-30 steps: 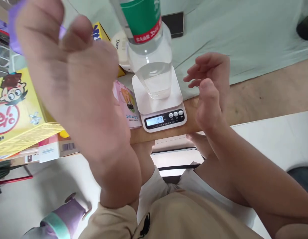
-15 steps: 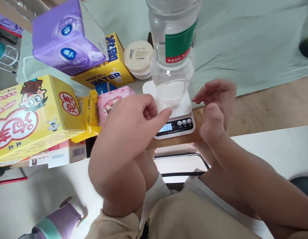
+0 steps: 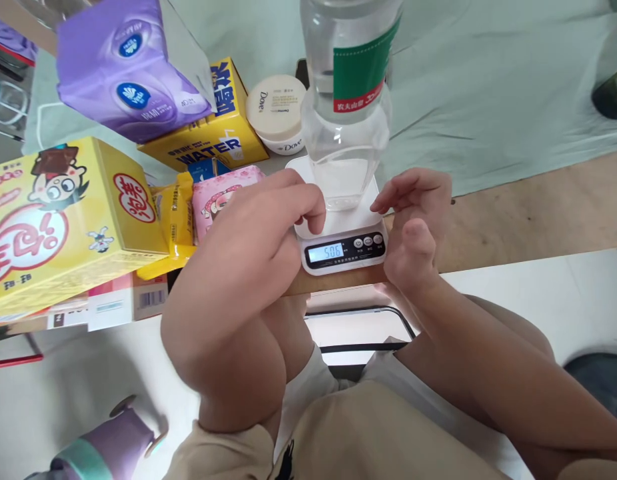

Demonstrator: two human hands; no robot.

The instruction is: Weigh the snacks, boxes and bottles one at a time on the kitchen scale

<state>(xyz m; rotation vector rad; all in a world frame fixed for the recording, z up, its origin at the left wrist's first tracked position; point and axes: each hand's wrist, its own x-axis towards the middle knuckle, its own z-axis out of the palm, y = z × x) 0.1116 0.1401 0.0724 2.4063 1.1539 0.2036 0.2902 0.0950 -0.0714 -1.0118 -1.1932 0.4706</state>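
A large clear plastic bottle (image 3: 346,137) with a green and red label stands on a small white kitchen scale (image 3: 316,230). The lit display reads about 506. Along the scale's left side is my left hand (image 3: 268,220), its fingers loosely bent and nothing seen in them. At the scale's right side my right hand (image 3: 418,217) is open, thumb apart from the half-curled fingers. Neither hand visibly grips the bottle. The bottle's top lies beyond the picture's upper edge.
To the left stand a yellow snack box (image 3: 58,220), a purple tissue pack (image 3: 133,73), a yellow carton (image 3: 233,127), a pink pack (image 3: 213,197) and a Dove jar (image 3: 276,110). A green cloth (image 3: 488,80) covers the table. A purple bottle (image 3: 108,443) lies on the floor.
My left hand's thumb has drawn back from over the display, uncovering it, and its fingers are more bent. My right hand is slightly closer to the scale. The reading rose from about 503.
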